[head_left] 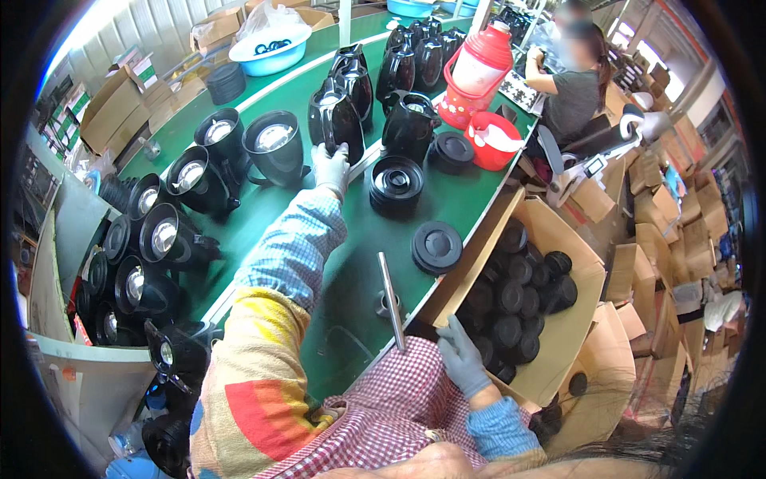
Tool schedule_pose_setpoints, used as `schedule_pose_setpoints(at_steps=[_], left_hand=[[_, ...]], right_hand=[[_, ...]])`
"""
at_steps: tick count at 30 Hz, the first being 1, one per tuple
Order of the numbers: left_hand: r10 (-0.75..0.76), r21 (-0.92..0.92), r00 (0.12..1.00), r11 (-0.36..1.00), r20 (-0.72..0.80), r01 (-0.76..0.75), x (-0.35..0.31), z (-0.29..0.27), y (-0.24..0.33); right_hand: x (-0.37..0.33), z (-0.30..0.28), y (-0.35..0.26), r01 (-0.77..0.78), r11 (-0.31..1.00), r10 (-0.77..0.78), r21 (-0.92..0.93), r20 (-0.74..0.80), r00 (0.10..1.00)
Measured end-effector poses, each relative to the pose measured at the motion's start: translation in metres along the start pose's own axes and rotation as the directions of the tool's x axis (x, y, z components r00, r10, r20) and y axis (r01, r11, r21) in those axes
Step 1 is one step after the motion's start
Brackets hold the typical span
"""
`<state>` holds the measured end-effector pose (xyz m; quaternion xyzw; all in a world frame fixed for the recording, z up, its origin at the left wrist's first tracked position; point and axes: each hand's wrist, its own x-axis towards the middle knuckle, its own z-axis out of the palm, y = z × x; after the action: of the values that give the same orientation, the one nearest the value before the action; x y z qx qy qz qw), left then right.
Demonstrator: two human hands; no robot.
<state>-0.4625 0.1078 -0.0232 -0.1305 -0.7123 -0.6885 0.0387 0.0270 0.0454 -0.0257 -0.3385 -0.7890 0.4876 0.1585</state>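
On the green worktop point(347, 319), the left hand point(330, 170) is touching a black jug point(335, 124), finger closure unclear; likely stiff, slippery, wanting a whole-body hold. The right hand's point(463, 358) fingers are resting loosely apart.

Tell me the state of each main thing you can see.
Left hand: gloved, fingers against black jug
Black jug: standing on green table
Right hand: gloved, beside carton
Carton: open, holding black caps
Red flask: upright
Red bucket: open
Blue basin: open, holding black rings
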Motion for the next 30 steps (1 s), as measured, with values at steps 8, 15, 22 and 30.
schedule_pose_setpoints(at_steps=[8, 15, 22, 30], left_hand=[[-0.039, 0.071, 0.996, 0.997, 0.078, 0.034, 0.036, 0.05, -0.031], [0.025, -0.003, 0.999, 1.0, -0.046, -0.025, 0.102, 0.055, -0.048], [0.055, 0.12, 0.956, 0.988, 0.288, -0.093, 0.015, 0.0, 0.004], [0.529, 0.766, 0.772, 0.312, 0.351, -0.562, 0.068, -0.168, 0.028]], right_hand=[[-0.06, -0.037, 0.046, -0.306, 0.91, 0.34, 0.281, -0.08, 0.937], [-0.068, -0.045, 0.061, -0.37, 0.886, 0.404, 0.278, -0.076, 0.911], [-0.068, -0.048, 0.056, -0.33, 0.911, 0.354, 0.246, -0.057, 0.934], [-0.086, -0.046, 0.064, -0.251, 0.911, 0.297, 0.326, -0.101, 0.949]])
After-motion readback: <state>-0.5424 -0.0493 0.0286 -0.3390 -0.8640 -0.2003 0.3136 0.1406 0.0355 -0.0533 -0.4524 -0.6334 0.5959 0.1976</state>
